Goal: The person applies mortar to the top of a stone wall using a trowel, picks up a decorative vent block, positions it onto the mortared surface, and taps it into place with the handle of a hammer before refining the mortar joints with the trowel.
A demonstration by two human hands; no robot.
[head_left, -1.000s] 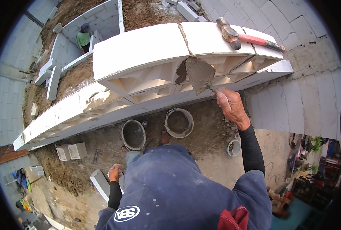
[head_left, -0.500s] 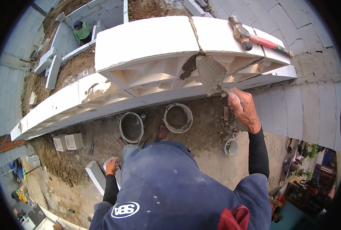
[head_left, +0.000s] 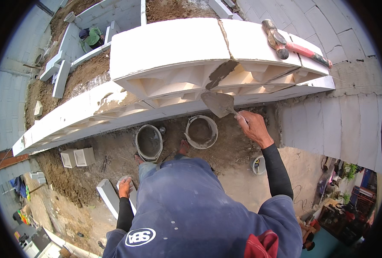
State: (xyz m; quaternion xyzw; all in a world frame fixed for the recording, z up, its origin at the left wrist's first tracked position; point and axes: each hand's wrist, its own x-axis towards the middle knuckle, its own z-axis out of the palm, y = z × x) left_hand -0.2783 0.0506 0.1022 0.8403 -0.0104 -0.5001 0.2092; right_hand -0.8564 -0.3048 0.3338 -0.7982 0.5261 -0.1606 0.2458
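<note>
My right hand [head_left: 254,129] grips the handle of a pointed trowel [head_left: 218,104], its blade coated with grey mortar. The blade lies against the lower end of a dark streak of wet mortar [head_left: 220,75], which covers the joint between two pale hollow-faced blocks [head_left: 169,79] in the wall's upper course. Down at my left side, my left hand [head_left: 125,188] is held low with its fingers curled. Something greyish shows at its fingertips, too small to make out.
A red-handled hammer [head_left: 285,42] rests on the wall top. Below stand two mortar buckets [head_left: 149,143] by my feet and a smaller bucket [head_left: 258,164] to the right. Loose blocks [head_left: 84,157] lie on the left ground. Another person [head_left: 91,38] crouches beyond the wall.
My right hand has drawn the trowel down and left, off the block face to its lower edge. The mortar streak along the joint now shows uncovered. My left hand has hardly moved.
</note>
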